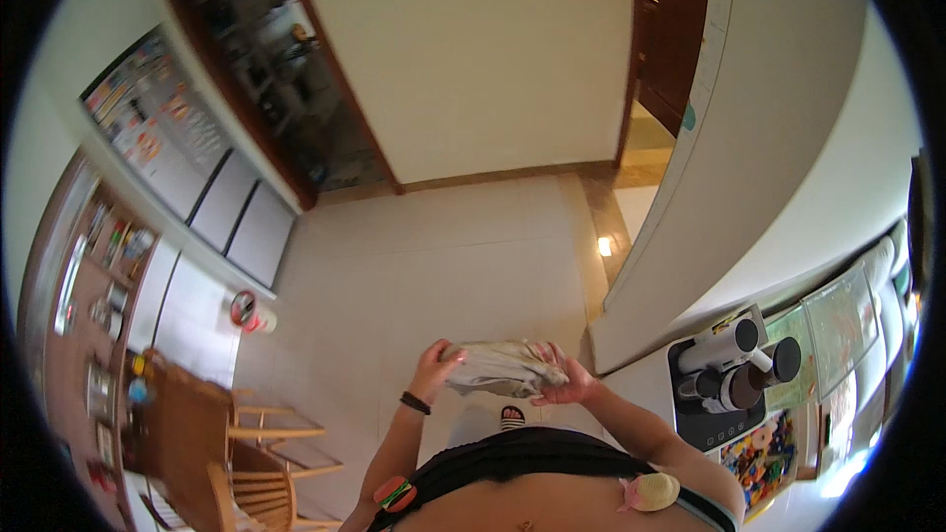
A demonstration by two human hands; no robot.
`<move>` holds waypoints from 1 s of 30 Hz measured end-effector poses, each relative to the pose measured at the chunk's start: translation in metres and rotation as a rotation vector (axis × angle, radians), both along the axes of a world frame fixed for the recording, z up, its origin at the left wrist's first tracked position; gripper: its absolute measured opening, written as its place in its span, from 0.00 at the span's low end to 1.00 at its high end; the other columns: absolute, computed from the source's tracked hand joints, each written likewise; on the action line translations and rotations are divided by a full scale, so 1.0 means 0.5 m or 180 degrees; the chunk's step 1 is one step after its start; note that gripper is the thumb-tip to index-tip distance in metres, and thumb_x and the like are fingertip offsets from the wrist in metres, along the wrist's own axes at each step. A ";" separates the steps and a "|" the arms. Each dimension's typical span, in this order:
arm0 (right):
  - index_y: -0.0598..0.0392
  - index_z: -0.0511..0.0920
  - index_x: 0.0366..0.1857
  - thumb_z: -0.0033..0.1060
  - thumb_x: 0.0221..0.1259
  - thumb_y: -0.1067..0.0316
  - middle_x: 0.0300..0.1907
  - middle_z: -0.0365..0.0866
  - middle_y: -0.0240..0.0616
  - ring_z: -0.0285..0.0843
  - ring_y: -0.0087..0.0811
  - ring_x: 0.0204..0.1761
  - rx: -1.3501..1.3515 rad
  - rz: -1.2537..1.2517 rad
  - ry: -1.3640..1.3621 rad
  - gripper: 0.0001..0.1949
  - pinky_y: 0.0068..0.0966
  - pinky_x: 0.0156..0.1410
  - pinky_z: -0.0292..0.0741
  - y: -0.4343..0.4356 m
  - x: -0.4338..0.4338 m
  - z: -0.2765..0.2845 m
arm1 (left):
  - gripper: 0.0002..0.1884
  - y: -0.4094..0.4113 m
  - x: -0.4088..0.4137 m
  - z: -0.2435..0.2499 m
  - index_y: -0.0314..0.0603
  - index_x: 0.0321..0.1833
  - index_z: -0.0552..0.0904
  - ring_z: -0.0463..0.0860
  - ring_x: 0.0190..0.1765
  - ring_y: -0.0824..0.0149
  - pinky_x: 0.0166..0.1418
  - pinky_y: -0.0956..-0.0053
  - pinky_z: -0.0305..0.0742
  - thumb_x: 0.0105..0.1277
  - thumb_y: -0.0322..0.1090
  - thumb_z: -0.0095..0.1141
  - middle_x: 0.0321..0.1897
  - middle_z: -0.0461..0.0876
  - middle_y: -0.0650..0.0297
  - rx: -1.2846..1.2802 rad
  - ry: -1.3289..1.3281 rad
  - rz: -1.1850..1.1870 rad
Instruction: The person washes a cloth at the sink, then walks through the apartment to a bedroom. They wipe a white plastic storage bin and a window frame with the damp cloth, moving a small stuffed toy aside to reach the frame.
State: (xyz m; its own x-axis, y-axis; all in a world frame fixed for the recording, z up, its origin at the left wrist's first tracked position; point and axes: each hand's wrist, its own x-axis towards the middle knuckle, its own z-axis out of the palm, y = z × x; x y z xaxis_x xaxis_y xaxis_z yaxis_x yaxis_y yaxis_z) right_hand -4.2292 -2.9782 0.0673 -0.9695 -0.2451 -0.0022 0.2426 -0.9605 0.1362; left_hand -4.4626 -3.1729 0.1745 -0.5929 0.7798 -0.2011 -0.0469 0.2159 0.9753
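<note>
A crumpled, pale greyish cloth is stretched between my two hands in front of my waist. My left hand, with a dark beaded band at the wrist, grips its left end. Its right end is bunched in my right hand. The cloth hangs above the tiled floor, and a foot in a striped slide sandal shows just below it.
On the left stand a wooden table, a wooden chair, a bin and a fridge. At right, a black tray holds several canisters, near a box of colourful small pieces. A curved wall edge rises ahead right.
</note>
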 end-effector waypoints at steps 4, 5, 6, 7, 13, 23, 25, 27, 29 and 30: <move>0.49 0.69 0.68 0.35 0.70 0.29 0.63 0.76 0.45 0.73 0.50 0.61 0.0260 -0.0355 -0.0462 0.37 0.55 0.66 0.66 0.181 -0.157 0.000 | 0.10 0.175 -0.156 -0.008 0.40 0.40 0.78 0.76 0.39 0.76 0.45 0.77 0.72 0.70 0.39 0.61 0.35 0.79 0.70 0.0384 -0.0471 0.0444; 0.50 0.69 0.67 0.38 0.69 0.30 0.61 0.77 0.48 0.74 0.50 0.60 0.0354 -0.0403 -0.0545 0.36 0.54 0.67 0.65 0.235 -0.189 -0.025 | 0.11 0.232 -0.191 -0.031 0.39 0.42 0.79 0.77 0.41 0.74 0.46 0.76 0.73 0.72 0.40 0.59 0.37 0.79 0.68 0.0497 -0.0666 0.0576; 0.51 0.69 0.67 0.42 0.69 0.31 0.60 0.77 0.50 0.74 0.49 0.58 0.0451 -0.0431 -0.0606 0.36 0.53 0.67 0.64 0.300 -0.218 -0.048 | 0.10 0.300 -0.228 -0.049 0.40 0.42 0.79 0.77 0.41 0.74 0.47 0.75 0.74 0.72 0.40 0.58 0.37 0.80 0.68 0.0468 -0.0743 0.0593; 0.52 0.69 0.65 0.45 0.69 0.33 0.56 0.78 0.50 0.75 0.48 0.57 0.0605 -0.0732 -0.1005 0.34 0.52 0.67 0.65 0.360 -0.241 -0.070 | 0.10 0.364 -0.267 -0.067 0.40 0.43 0.79 0.77 0.42 0.74 0.48 0.75 0.74 0.72 0.41 0.58 0.38 0.80 0.68 0.0393 -0.0826 0.0598; 0.51 0.75 0.56 0.56 0.70 0.49 0.36 0.82 0.39 0.80 0.37 0.45 0.1132 -0.1844 -0.2128 0.20 0.41 0.56 0.76 0.679 -0.335 -0.027 | 0.10 0.834 -0.420 -0.148 0.42 0.47 0.76 0.70 0.49 0.74 0.57 0.77 0.68 0.77 0.41 0.51 0.43 0.75 0.68 0.0117 -0.0759 -0.0233; 0.47 0.64 0.74 0.71 0.57 0.70 0.70 0.64 0.49 0.61 0.44 0.73 0.5651 -0.3502 -0.3655 0.38 0.39 0.74 0.65 1.118 -0.303 0.104 | 0.12 1.591 -0.275 -0.070 0.39 0.48 0.77 0.73 0.39 0.77 0.44 0.76 0.72 0.74 0.40 0.56 0.34 0.77 0.68 -0.0278 0.0128 -0.4111; 0.45 0.71 0.69 0.68 0.54 0.76 0.74 0.58 0.49 0.52 0.48 0.78 0.5928 -0.3879 -0.3696 0.34 0.39 0.77 0.60 1.227 -0.259 0.061 | 0.11 1.749 -0.197 -0.077 0.40 0.51 0.78 0.73 0.39 0.79 0.43 0.80 0.71 0.75 0.39 0.56 0.36 0.76 0.72 -0.0022 0.0231 -0.4677; 0.50 0.79 0.56 0.67 0.54 0.72 0.74 0.58 0.48 0.55 0.48 0.76 0.5937 -0.3709 -0.3868 0.22 0.40 0.76 0.61 1.354 -0.193 0.011 | 0.12 1.888 -0.138 -0.065 0.39 0.49 0.80 0.73 0.40 0.79 0.43 0.80 0.71 0.75 0.41 0.56 0.36 0.77 0.71 -0.0020 0.0312 -0.4886; 0.54 0.80 0.49 0.67 0.52 0.70 0.73 0.62 0.43 0.61 0.42 0.73 0.5517 -0.3336 -0.3774 0.18 0.38 0.76 0.60 1.482 -0.120 0.028 | 0.14 2.025 -0.085 -0.039 0.37 0.48 0.82 0.73 0.39 0.79 0.42 0.80 0.71 0.75 0.43 0.56 0.35 0.77 0.72 -0.0152 0.0353 -0.4940; 0.54 0.78 0.44 0.65 0.49 0.70 0.68 0.69 0.43 0.66 0.39 0.69 0.6020 -0.3183 -0.3807 0.15 0.34 0.73 0.62 1.546 -0.077 0.066 | 0.15 2.091 -0.063 -0.042 0.37 0.49 0.82 0.72 0.39 0.78 0.42 0.80 0.71 0.75 0.44 0.56 0.35 0.77 0.72 -0.0152 0.0382 -0.5162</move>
State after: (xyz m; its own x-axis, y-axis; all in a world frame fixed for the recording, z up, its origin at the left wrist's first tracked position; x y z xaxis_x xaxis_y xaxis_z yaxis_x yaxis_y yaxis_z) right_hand -4.2678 -2.2054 0.1003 -0.1734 0.9843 0.0333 0.3412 0.0917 -0.9355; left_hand -4.4943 -2.1273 0.1537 0.7859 0.5620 -0.2579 0.3189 -0.0112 0.9477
